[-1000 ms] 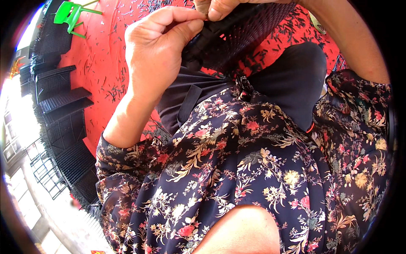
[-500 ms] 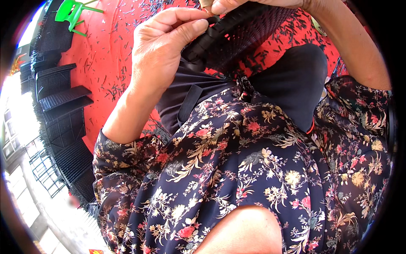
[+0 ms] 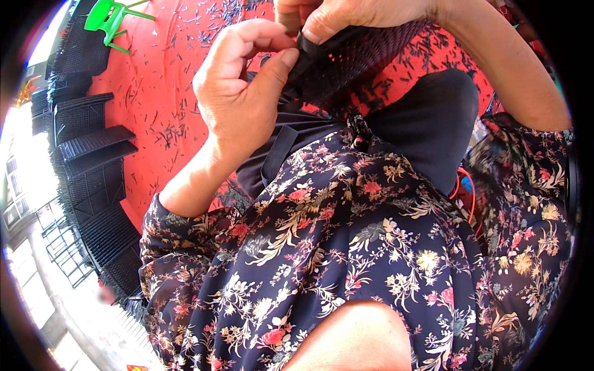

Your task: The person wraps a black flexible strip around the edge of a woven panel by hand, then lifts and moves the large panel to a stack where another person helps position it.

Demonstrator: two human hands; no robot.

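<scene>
A black woven wicker piece (image 3: 371,59) with an open mesh leans over my knees at the top of the view. My left hand (image 3: 244,86) is closed at its left corner, thumb and forefinger pinching the black edge. My right hand (image 3: 346,18) lies across the upper edge. Its thumb presses on a short black strip (image 3: 304,43) that curves round the rim beside my left fingertips. The right fingers are partly cut off by the frame's top, and the far side of the wicker is hidden behind my hands.
Black offcuts (image 3: 170,133) litter a red floor covering (image 3: 145,93). A small green plastic chair (image 3: 108,18) stands at the far left. Stacked black wicker panels (image 3: 93,145) line the left side. An orange-red cord (image 3: 471,191) hangs by my right thigh.
My right hand has shifted left and down, its thumb now on a black strip by my left fingers. The tan item at its fingertips no longer shows. My left hand has lowered slightly.
</scene>
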